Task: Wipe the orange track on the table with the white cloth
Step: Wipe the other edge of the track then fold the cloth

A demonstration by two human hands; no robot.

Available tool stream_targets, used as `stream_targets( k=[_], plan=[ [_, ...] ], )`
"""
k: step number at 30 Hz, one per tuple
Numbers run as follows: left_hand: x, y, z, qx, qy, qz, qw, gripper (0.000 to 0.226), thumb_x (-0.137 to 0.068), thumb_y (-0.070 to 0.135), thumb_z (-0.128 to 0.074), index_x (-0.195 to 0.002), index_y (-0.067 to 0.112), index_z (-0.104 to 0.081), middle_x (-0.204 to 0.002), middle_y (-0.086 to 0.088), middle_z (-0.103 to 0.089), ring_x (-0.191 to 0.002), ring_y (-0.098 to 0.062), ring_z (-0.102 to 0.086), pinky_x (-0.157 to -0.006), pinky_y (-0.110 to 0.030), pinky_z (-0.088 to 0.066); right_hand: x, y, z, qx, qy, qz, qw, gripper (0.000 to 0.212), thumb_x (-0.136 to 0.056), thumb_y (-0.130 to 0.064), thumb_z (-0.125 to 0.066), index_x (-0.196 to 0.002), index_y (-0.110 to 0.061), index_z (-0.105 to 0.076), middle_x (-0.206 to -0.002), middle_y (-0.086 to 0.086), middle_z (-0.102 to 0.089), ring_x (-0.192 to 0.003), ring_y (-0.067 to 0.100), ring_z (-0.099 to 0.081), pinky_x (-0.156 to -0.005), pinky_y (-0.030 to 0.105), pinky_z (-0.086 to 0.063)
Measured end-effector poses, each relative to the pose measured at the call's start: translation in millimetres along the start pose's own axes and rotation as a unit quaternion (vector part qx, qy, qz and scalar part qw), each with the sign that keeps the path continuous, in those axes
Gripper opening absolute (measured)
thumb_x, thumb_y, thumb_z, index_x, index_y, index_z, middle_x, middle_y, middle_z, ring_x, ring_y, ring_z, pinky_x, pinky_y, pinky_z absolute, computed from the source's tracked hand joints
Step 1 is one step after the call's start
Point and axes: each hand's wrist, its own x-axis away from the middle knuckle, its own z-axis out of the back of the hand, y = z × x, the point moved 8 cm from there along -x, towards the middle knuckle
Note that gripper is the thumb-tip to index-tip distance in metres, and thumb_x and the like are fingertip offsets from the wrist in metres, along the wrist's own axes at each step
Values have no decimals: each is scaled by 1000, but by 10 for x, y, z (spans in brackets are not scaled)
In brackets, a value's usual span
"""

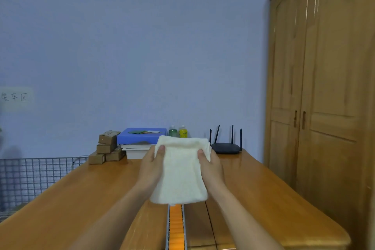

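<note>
Both left hand (151, 168) and right hand (211, 168) fingers (161, 149) pinch fluffy white cloth (180, 170) over ribbed orange track (176, 227)

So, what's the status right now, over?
Left hand and right hand both grip white cloth by its sides. Cloth held up over orange track, contact unclear. Boxes and router far back on table.

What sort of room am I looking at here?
Likely a home room or small office used as a workspace: a tall wooden wardrobe, a black router with antennas and stacked small brown cardboard boxes on a long wooden table.
</note>
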Motion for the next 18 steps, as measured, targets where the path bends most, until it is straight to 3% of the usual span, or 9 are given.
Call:
stream_targets(
  k=[2, 13, 18],
  plan=[
    [-5, -56, -13, 21, -1, 13, 1000, 32, -104, 52, -42, -116, 31, -64, -103, -2, -76, -92, -24, -74, -75, -41, -59, -26, -109, 12, 27, -8, 33, 999, 17, -104, -33, -52, -113, -28, -65, -104, -7, -72, -96, 11, -68, -75, 29, -51],
    [6, -54, -118, 97, 10, 28, 995, 27, -105, 50, -41, -112, 36, -62, -105, -1, -76, -94, -23, -75, -80, -46, -62, -105, -205, 128, 21, 2, 90, 996, 18, -102, -35, -58, -109, -21, -67, -98, -2, -74, -91, 14, -71, -74, 30, -53],
    [-10, -65, 11, 97, 48, 17, 994, 35, -109, 34, -42, -106, 6, -62, -95, -13, -69, -79, -24, -62, -67, -36, -49, -116, -147, 185, 15, 23, 88, 996, 22, -102, -38, -58, -108, -19, -67, -99, 0, -74, -92, 16, -71, -76, 33, -56]
  ],
)
